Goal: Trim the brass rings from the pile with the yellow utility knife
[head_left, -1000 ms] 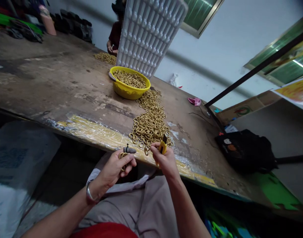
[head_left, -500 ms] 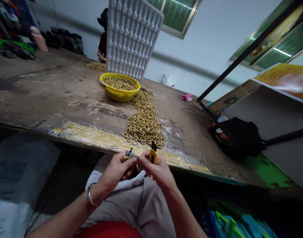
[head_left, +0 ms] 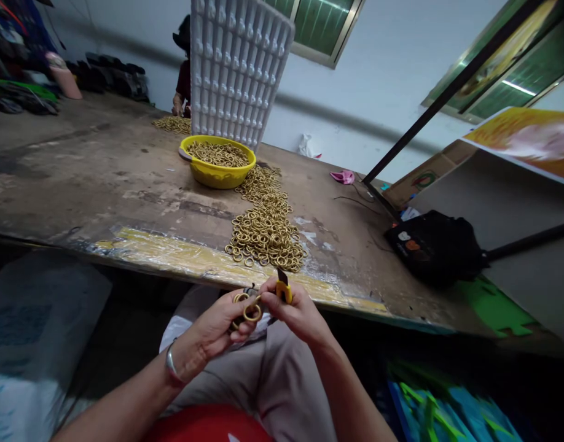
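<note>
My left hand [head_left: 227, 319] is closed around a few brass-coloured rings [head_left: 252, 312], held above my lap near the table edge. Close beside it, my right hand [head_left: 295, 310] grips a yellow utility knife [head_left: 284, 291] whose dark end points up and away. The right fingertips meet the ring held at the left fingers; whether they pinch it too is hard to see. Behind the left fingers a small grey piece [head_left: 250, 291] shows in part. Just past the table edge lies a heap of similar rings [head_left: 266, 236].
A yellow basin [head_left: 217, 177] full of rings stands behind the heap, before an upright grey moulded tray [head_left: 238, 73]. A co-worker [head_left: 183, 92] sits beyond. On the right are a black bag [head_left: 436, 248] and a slanting dark pole [head_left: 448, 92].
My left hand has turned palm-up and its fingers have loosened, so the rings show more plainly. The knife has tilted slightly left. The whole view has shifted a little.
</note>
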`<state>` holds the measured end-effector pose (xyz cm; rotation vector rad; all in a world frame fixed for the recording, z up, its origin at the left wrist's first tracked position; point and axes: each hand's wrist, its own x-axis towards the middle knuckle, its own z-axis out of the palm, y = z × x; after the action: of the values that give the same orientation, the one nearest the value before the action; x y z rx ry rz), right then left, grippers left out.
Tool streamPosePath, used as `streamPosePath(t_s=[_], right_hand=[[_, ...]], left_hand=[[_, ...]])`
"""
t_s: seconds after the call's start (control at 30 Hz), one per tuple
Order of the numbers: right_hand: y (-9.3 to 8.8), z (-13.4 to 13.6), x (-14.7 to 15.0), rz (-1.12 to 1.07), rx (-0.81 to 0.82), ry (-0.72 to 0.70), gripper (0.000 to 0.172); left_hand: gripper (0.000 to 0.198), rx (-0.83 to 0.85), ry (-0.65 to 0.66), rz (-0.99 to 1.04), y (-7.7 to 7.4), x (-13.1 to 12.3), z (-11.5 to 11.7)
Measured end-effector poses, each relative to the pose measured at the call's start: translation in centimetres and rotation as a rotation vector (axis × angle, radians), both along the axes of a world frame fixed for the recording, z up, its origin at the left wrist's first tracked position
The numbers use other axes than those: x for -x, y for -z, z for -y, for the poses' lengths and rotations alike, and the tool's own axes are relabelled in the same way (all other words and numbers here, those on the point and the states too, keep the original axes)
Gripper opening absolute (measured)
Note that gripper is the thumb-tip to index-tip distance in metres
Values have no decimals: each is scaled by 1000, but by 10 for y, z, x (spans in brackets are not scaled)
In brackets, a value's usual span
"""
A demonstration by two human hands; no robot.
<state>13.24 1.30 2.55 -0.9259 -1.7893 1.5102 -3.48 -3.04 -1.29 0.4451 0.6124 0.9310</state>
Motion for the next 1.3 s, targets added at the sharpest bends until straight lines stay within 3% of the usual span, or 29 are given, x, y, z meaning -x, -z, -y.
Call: streamPosePath(t_s=[0.13,0.3,0.43,0.5,0.57,0.67,0.77,0.93,1.17,1.3], right_hand=[[7,3,0,-47,69,37,32],[16,6,1,-104,168,89,34],[19,10,2,-118,218,133,35],[15,13,2,-81,148,143,32],[9,17,1,25,-31,164,26],[3,24,-4,323,-389,188,14],[3,29,-8,629,-592,177,20],[8,32,-7,923,-671,187,28],[17,26,-1,1031,-811,248,16],[24,7,-11,1163,-685,365,21]], left_hand=[[42,-7,-56,24,5,4,0],[29,-132,2,-40,-2,8,2],[33,-192,16,-96,-8,6,5],[33,-193,5,-137,-9,4,6],[31,-190,-15,-198,-9,3,6],[27,-202,-82,-310,-8,1,6],[29,-227,-160,-374,-9,-1,5],[35,-274,-186,-443,-15,-1,6],[25,-299,-175,-490,-8,2,5],[15,-274,-179,-486,-14,7,8]])
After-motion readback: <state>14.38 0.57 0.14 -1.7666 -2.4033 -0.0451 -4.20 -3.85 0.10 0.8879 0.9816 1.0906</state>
